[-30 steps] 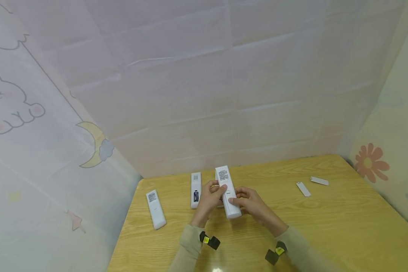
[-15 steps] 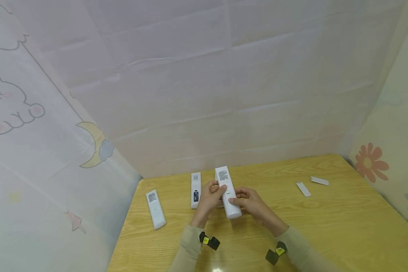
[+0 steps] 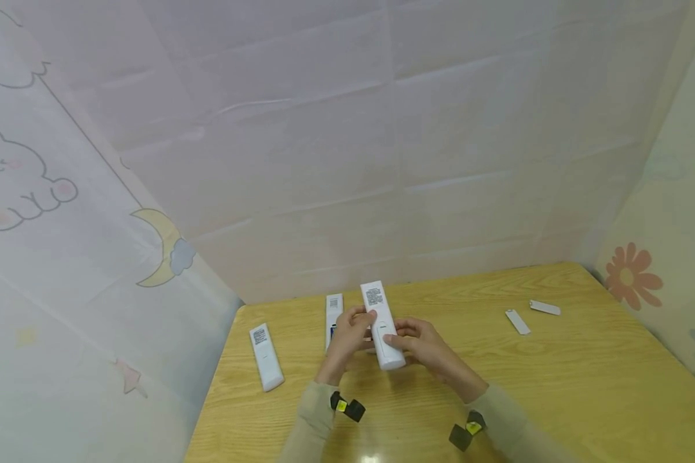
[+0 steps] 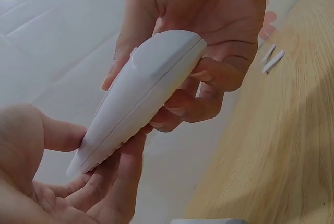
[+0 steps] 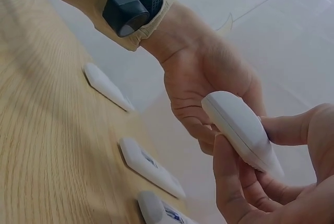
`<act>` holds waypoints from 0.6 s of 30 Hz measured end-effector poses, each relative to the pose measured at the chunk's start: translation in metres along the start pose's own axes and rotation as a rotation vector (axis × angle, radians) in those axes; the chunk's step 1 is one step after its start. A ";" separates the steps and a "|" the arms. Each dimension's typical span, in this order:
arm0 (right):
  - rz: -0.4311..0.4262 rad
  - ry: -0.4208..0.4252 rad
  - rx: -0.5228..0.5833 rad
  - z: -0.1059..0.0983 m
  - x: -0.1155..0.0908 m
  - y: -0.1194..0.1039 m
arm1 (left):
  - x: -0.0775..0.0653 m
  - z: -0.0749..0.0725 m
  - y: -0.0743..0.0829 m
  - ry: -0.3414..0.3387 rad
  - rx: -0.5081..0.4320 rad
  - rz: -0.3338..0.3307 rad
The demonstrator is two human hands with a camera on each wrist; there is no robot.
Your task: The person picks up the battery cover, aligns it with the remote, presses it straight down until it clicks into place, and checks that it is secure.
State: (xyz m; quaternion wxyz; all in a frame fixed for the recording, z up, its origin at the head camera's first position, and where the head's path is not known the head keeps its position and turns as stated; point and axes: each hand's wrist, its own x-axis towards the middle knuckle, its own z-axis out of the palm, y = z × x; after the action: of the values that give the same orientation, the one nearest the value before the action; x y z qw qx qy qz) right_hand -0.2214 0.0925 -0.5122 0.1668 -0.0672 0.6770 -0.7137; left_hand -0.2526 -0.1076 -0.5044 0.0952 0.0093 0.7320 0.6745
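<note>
A white remote control (image 3: 384, 331) is held back side up over the table, its printed label at the far end and its battery cover in place at the near end. My left hand (image 3: 347, 334) pinches its left side, thumb on the back and fingers underneath. From the right, my right hand (image 3: 425, 347) grips the lower part, with its thumb over the battery cover. In the left wrist view, the remote's smooth side and seam show between both hands. Behind the hands lies another remote (image 5: 152, 208) with an uncovered battery compartment, mostly hidden in the head view.
Left on the wooden table (image 3: 556, 386) lies a covered white remote (image 3: 266, 360). Near the back edge, a remote (image 3: 334, 303) shows a battery in its uncovered compartment. Two loose battery covers (image 3: 517, 321) lie at the right. Printed cloth walls stand behind and beside the table.
The held remote and both hands have shifted slightly left. My left hand now overlaps more of the remote lying at the back. The grip looks the same.
</note>
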 end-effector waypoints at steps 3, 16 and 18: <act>-0.005 0.002 -0.010 0.003 0.000 -0.002 | 0.001 -0.003 0.002 0.016 0.005 0.010; -0.031 -0.093 -0.038 0.015 0.006 -0.008 | 0.001 -0.027 0.006 0.033 0.020 0.041; -0.030 -0.107 -0.029 0.018 0.008 -0.008 | 0.001 -0.031 0.007 0.045 0.034 0.041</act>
State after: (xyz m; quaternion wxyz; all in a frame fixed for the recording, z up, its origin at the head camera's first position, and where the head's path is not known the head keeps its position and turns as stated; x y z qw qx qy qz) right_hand -0.2243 0.0731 -0.5040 0.1910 -0.1179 0.6764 -0.7016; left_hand -0.2587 -0.1376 -0.4951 0.0647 0.0108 0.7451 0.6637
